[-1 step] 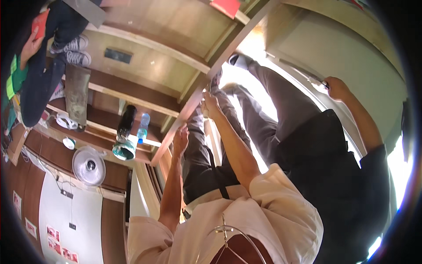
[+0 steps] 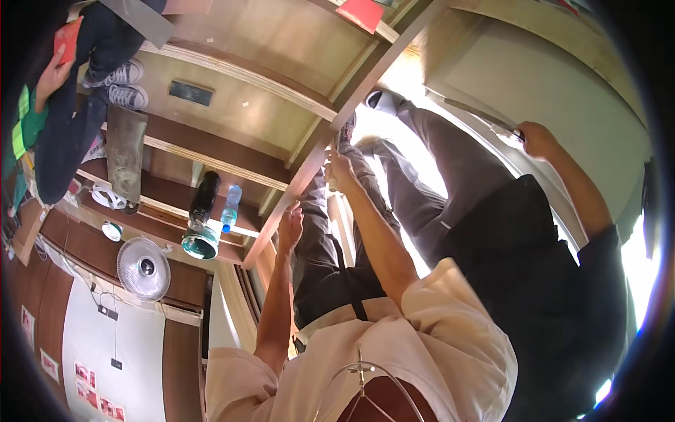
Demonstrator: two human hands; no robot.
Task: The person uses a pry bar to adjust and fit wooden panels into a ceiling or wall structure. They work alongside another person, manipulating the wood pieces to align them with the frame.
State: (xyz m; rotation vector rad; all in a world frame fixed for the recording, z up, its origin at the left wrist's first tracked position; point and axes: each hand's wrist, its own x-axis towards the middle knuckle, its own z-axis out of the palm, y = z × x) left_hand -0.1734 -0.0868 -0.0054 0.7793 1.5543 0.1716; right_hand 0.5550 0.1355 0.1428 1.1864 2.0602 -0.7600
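My right hand (image 2: 339, 171) is raised at the long wooden beam (image 2: 302, 169), its fingers closed round a slim, pale object (image 2: 332, 181) too small to make out clearly. My left hand (image 2: 291, 221) is lower and to the left, beside the same beam, with curled fingers; what they hold, if anything, is hidden or too small to tell. Behind both hands are dark trouser legs (image 2: 316, 260). A clear water bottle (image 2: 231, 207), a black bottle (image 2: 205, 193) and a green-and-white container (image 2: 198, 243) are left of my left hand on the wooden framework.
At right, another person's hand (image 2: 534, 141) grips a metal-and-white tool (image 2: 506, 132) along a pale panel (image 2: 576, 91). At upper left, another person's hand (image 2: 53, 74) holds a red object (image 2: 67, 39) beside sneakers (image 2: 123, 95). A fan (image 2: 143, 269) hangs by the far wall.
The view has shifted very slightly, with the framework a little lower in the picture. My hands sit marginally lower, with no clear change of grip.
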